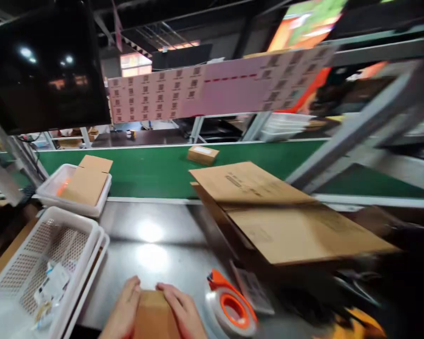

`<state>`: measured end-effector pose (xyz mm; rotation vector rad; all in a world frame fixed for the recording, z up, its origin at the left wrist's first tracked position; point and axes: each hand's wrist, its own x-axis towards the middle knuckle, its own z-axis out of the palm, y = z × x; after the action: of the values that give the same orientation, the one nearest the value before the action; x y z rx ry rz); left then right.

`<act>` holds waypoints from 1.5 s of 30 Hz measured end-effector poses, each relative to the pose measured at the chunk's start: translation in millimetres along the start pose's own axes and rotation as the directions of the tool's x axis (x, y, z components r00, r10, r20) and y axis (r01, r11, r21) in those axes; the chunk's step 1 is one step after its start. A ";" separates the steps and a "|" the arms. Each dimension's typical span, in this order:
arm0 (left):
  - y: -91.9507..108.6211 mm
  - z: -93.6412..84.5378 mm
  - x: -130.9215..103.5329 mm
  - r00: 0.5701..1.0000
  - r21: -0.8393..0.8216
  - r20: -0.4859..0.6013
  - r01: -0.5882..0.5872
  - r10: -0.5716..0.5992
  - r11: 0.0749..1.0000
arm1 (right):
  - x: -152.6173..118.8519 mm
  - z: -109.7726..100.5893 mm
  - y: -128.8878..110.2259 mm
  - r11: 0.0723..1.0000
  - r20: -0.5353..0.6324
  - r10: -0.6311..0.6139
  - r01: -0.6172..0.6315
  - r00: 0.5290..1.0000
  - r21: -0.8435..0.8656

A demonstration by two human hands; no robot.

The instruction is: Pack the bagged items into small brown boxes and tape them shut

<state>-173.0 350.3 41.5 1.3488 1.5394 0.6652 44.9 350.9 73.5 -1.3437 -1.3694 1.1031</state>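
Note:
A small brown cardboard box (155, 318) lies at the bottom middle, cut off by the lower edge of the view. My left hand (124, 308) is wrapped along its left side and my right hand (183, 308) along its right side, with fingertips curled over the far corners. Both hands are closed on the box, which sits over the metal table (127, 263). Close to my right hand rests an orange tape dispenser (229, 306) with a wide roll of clear tape.
White baskets (49, 263) holding small items stand at left; a white bin (69, 188) behind holds a cardboard piece. Flattened cartons (275, 212) jut over the table at right. Beyond, a small box (202, 154) rides on a green conveyor belt (148, 172). A dark monitor (45, 70) hangs upper left.

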 end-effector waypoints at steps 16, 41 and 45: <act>-133.6 44.6 49.3 0.840 0.350 0.143 -0.538 0.523 0.767 | -23.1 -100.5 153.5 0.740 -0.207 -0.250 0.049 0.946 -0.671; -97.3 43.0 28.6 0.853 0.187 0.078 -0.521 0.516 0.833 | 18.8 -49.2 83.7 0.480 0.612 -0.396 0.723 0.685 -0.498; -78.3 40.7 8.0 0.950 -0.180 -0.278 -0.196 0.141 0.964 | 14.8 -55.3 88.2 0.480 0.617 -0.394 0.725 0.682 -0.494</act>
<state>-170.1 331.5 -45.0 1.2818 1.5205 1.1195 116.7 367.3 -1.5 -0.9586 -2.5522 0.3525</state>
